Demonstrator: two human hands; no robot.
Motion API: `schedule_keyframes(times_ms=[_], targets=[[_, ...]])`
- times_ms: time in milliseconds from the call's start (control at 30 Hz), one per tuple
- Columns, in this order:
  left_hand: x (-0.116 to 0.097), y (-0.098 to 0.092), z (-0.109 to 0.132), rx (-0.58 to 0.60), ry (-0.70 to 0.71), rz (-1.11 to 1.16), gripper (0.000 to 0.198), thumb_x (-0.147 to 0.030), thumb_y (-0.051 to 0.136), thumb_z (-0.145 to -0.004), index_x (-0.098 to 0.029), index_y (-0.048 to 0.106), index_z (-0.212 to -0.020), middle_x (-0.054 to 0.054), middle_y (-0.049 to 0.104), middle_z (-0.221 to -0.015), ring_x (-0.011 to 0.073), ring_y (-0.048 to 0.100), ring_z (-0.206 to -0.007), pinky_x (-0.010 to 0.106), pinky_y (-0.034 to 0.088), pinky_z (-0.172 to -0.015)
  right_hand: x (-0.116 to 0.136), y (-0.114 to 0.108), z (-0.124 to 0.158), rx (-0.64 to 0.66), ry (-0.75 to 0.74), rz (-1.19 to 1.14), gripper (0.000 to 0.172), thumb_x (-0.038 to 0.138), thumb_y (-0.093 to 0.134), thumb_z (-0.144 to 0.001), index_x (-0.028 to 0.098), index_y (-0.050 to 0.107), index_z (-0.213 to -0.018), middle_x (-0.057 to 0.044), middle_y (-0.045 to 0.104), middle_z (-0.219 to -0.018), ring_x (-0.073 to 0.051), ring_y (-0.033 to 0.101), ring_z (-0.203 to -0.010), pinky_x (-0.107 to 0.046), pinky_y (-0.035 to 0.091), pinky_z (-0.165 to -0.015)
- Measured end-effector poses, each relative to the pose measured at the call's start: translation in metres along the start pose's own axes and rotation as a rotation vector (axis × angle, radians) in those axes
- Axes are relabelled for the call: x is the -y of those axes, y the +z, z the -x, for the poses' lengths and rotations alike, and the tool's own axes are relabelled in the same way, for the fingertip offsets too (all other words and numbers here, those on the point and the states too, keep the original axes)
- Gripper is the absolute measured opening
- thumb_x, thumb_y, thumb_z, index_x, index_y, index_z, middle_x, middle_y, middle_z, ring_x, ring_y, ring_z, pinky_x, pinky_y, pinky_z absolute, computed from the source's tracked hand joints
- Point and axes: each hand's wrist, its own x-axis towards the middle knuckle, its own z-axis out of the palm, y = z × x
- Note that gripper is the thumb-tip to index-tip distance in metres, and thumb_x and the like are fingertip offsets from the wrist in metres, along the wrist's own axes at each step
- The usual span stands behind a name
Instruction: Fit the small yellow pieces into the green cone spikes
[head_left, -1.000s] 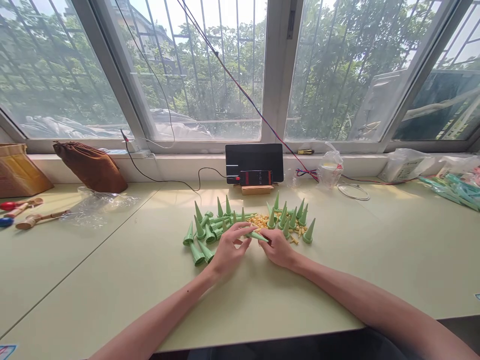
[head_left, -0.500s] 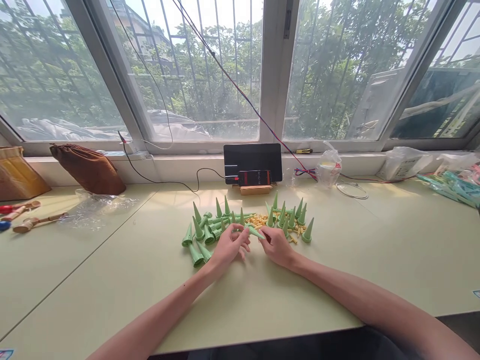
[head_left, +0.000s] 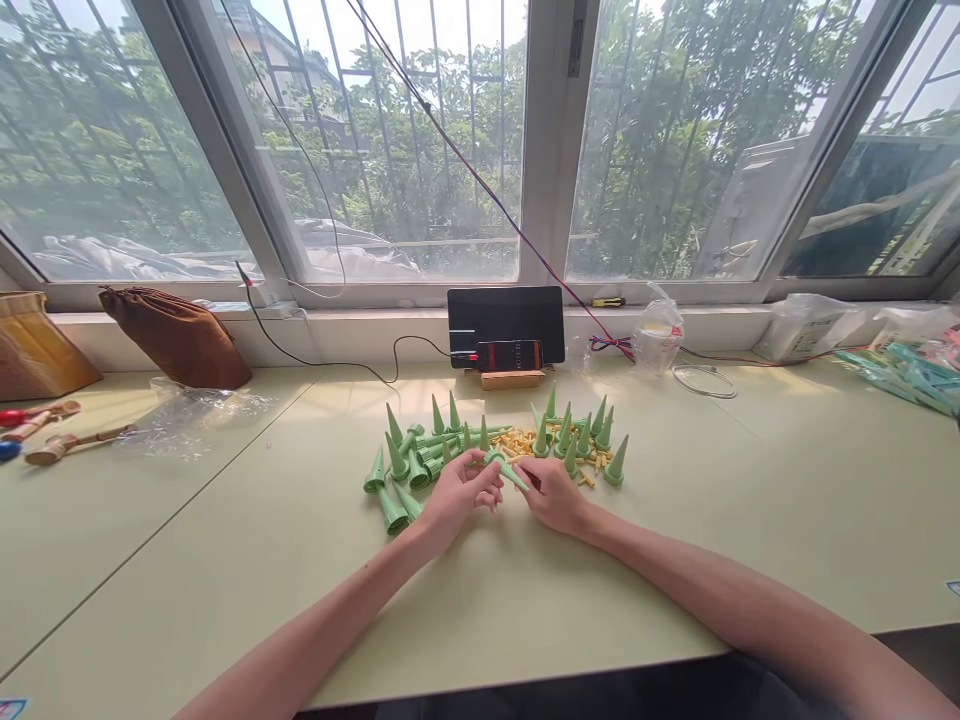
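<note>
A slim green plastic cone spike (head_left: 511, 473) slants between my two hands, its wider collar up and to the left and its point down to the right. My left hand (head_left: 457, 495) has thumb and fingers closed about the collar end. At the tapered end, my right hand (head_left: 555, 495) is closed with its fingertips on the spike near the point. Whether those right fingers also hold something small is hidden. Behind my right hand stand several upright green cones (head_left: 616, 464); small yellow pegs (head_left: 517, 440) lie heaped between the groups. More green cones (head_left: 393, 512) lie left of my left hand.
Behind the cones, a phone (head_left: 510, 355) leans against a black tablet (head_left: 506, 315) on a small stand. Brown pouch (head_left: 180, 340), clear plastic wrap (head_left: 195, 415) and wooden toys (head_left: 75, 445) are at left. A bagged cup (head_left: 658, 335) and a coiled cable (head_left: 703, 382) are at back right.
The held spike has tilted, its point now lower and steeper, with more of its collar showing. Both hands stay nearly in place; the cones and pegs have not visibly moved.
</note>
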Motion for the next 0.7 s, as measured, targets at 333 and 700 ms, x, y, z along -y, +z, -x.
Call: schedule_keyframes(times_ms=[333, 700], targets=[[0.0022, -0.0030, 0.0010, 0.023, 0.074, -0.058, 0.037, -0.039, 0.073, -0.079, -0.018, 0.049, -0.098, -0.001, 0.060, -0.071, 0.0106, 0.057, -0.062, 0.025, 0.051, -0.058, 0.0002, 0.0003, 0.0008, 0.000, -0.017, 0.004, 0.035, 0.024, 0.040, -0.094, 0.020, 0.027, -0.062, 0.006, 0.031, -0.055, -0.009, 0.027, -0.050, -0.024, 0.023, -0.052], [0.0013, -0.0004, 0.0017, -0.006, 0.237, -0.317, 0.029, -0.038, 0.065, -0.084, -0.019, 0.050, -0.100, -0.002, 0.055, -0.072, 0.0136, 0.059, -0.065, 0.026, 0.053, -0.054, -0.0017, 0.0004, 0.0006, 0.012, -0.012, -0.003, 0.033, 0.022, 0.039, -0.093, 0.019, 0.030, -0.062, 0.006, 0.032, -0.055, -0.008, 0.028, -0.050, -0.023, 0.024, -0.052]])
